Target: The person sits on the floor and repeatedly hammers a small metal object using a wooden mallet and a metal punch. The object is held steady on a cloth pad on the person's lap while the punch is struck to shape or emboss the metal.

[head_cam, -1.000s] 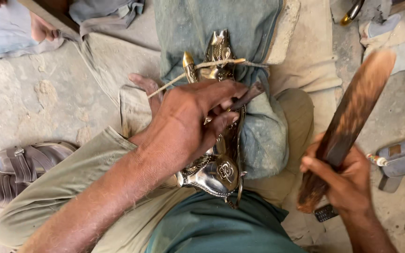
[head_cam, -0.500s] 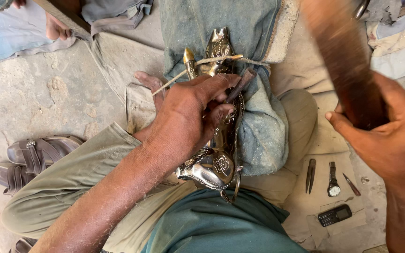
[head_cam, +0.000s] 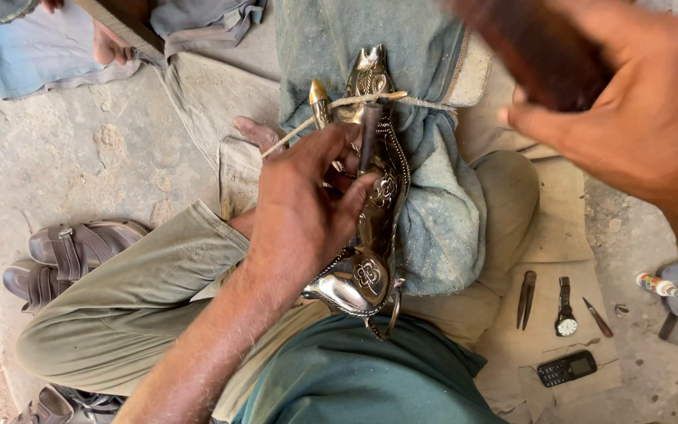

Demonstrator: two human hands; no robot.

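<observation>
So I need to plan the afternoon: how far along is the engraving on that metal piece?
Done: flower and scroll patterns already cover the metal piece, which is tied down with cord. In hand: the left hand holds a punch on its upper part while the right hand raises a wooden mallet. How much remains cannot be told.

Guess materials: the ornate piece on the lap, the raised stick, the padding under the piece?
Ornate piece: looks like polished metal, silvery with brass-coloured parts, embossed and reflective. Stick in the right hand: probably dark wood, blurred. Padding: worn blue-grey cloth, creased and dusty.
</observation>
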